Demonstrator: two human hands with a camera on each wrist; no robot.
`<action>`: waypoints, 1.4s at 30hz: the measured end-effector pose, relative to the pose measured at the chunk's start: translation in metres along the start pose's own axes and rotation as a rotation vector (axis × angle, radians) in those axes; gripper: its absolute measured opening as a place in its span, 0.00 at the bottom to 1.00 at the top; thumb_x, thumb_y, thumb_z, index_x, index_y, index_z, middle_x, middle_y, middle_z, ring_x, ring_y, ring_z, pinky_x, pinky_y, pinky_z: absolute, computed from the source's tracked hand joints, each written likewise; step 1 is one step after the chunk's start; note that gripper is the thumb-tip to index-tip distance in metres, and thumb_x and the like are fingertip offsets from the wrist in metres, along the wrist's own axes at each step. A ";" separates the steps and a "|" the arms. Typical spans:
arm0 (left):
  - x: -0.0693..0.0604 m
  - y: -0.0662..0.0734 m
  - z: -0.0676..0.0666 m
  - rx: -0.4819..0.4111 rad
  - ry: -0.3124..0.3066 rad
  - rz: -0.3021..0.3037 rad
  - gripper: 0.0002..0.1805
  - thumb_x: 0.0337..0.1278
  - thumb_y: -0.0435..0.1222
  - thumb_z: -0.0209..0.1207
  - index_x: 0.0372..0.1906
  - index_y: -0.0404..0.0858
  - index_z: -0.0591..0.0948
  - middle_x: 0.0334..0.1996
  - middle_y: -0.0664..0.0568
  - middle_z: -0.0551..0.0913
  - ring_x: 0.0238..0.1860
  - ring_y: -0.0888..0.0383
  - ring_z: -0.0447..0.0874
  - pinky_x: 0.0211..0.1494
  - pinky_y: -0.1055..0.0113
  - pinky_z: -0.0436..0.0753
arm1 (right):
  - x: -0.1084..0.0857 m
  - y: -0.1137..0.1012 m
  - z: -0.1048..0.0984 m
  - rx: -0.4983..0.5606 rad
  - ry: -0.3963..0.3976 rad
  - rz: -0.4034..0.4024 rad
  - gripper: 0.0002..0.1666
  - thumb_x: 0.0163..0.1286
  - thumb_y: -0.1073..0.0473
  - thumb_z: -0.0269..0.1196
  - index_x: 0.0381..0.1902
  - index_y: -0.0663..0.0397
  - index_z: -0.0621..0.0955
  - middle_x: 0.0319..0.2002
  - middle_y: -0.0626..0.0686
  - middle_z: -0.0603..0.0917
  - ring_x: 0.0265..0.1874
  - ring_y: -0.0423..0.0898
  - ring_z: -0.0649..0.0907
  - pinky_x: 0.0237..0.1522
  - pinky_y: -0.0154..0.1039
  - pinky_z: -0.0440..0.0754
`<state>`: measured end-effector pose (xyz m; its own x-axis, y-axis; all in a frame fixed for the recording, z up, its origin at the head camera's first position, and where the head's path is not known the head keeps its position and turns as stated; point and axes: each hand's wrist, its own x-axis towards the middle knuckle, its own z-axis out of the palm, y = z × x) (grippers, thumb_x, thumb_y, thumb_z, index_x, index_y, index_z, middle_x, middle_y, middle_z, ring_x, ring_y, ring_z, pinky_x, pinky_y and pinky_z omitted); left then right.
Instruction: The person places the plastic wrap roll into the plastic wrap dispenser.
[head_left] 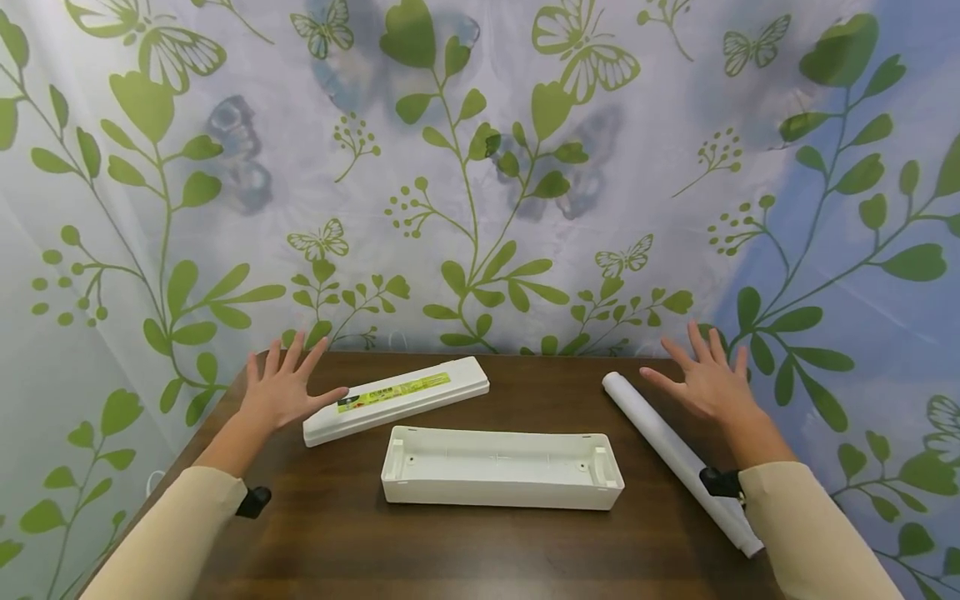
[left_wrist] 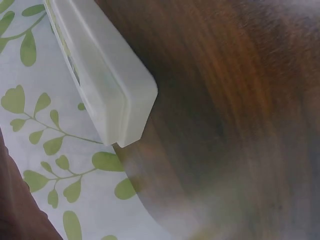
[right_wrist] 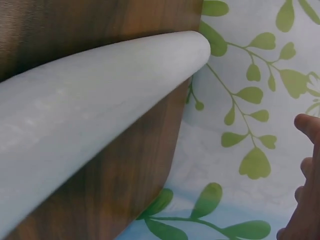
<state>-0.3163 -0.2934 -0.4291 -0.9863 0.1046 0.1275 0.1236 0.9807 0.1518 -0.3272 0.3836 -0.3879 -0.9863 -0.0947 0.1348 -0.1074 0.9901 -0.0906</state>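
Brown tabletop, both hands splayed

White roll observed lying diagonally across a brown wood-grained table, its rounded end seen against a pale cloth printed with green leaves and stems. At the right margin, the right hand is partly in frame, its fingers well apart from the roll.
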 end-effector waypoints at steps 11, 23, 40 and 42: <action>-0.018 0.010 0.007 0.026 0.048 0.066 0.57 0.57 0.76 0.50 0.84 0.55 0.45 0.84 0.42 0.35 0.81 0.27 0.33 0.74 0.25 0.27 | -0.023 0.001 0.019 -0.004 0.043 -0.026 0.55 0.69 0.18 0.47 0.83 0.41 0.54 0.83 0.59 0.29 0.80 0.71 0.35 0.66 0.83 0.29; -0.032 0.024 0.022 0.013 0.077 0.125 0.56 0.56 0.75 0.52 0.84 0.58 0.47 0.84 0.44 0.40 0.82 0.30 0.36 0.75 0.26 0.31 | -0.056 -0.006 0.037 0.043 0.123 -0.086 0.53 0.69 0.23 0.55 0.82 0.43 0.59 0.84 0.59 0.34 0.81 0.67 0.35 0.67 0.83 0.33; -0.051 0.042 0.040 -0.065 0.092 0.195 0.54 0.56 0.72 0.57 0.83 0.59 0.51 0.84 0.44 0.44 0.82 0.32 0.39 0.76 0.26 0.36 | -0.092 0.002 0.054 0.042 0.133 -0.090 0.51 0.69 0.26 0.57 0.81 0.42 0.61 0.84 0.58 0.37 0.82 0.62 0.35 0.68 0.78 0.20; -0.053 0.044 0.040 -0.071 0.098 0.205 0.53 0.56 0.72 0.58 0.83 0.59 0.51 0.84 0.44 0.44 0.82 0.32 0.40 0.76 0.26 0.38 | -0.095 0.002 0.056 0.046 0.137 -0.094 0.51 0.69 0.26 0.58 0.81 0.42 0.61 0.84 0.58 0.37 0.82 0.62 0.36 0.68 0.78 0.20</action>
<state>-0.2630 -0.2488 -0.4688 -0.9248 0.2802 0.2572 0.3311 0.9260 0.1814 -0.2404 0.3892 -0.4559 -0.9457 -0.1685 0.2779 -0.2071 0.9715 -0.1156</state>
